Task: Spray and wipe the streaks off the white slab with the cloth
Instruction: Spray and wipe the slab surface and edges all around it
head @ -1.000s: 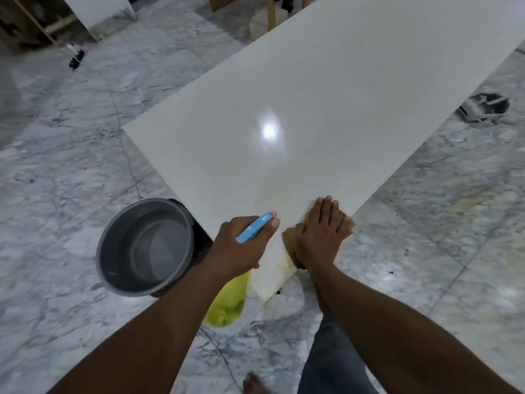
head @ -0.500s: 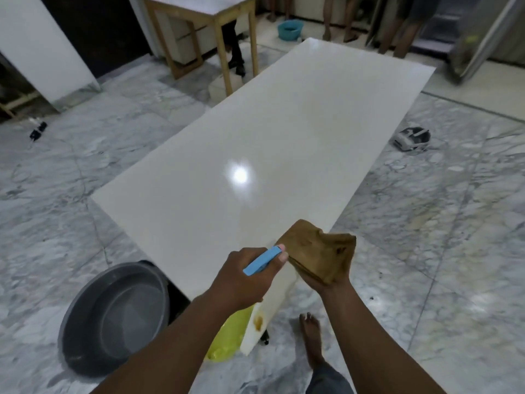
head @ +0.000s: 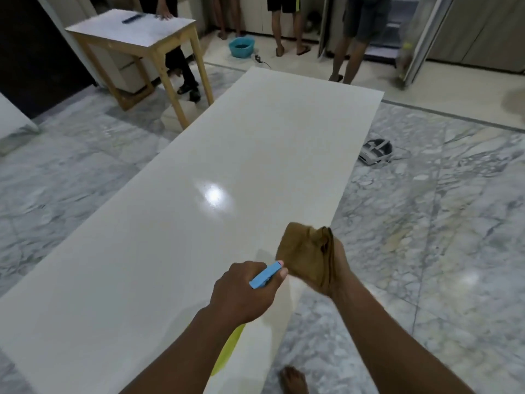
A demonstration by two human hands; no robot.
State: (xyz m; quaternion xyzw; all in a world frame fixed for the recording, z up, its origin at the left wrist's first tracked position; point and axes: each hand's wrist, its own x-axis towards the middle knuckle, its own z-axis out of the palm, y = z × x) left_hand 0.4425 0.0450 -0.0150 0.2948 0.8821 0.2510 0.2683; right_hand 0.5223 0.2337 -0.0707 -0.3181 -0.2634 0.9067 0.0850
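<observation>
The long white slab lies on the marble floor and stretches away from me, with a bright light reflection near its middle. My left hand is closed around a spray bottle with a blue nozzle and a yellow-green body that hangs below my wrist. My right hand holds a bunched brown cloth lifted above the slab's near right edge, just right of the nozzle.
A wooden table stands at the far left. Several people's legs and a blue basin are at the back. A white headset-like device lies on the floor right of the slab. My bare foot is by the slab's near edge.
My right hand lifted the cloth off the slab's corner and raised it. My view moved forward over the slab, so the grey bucket has left the frame. The bottle stays gripped.
</observation>
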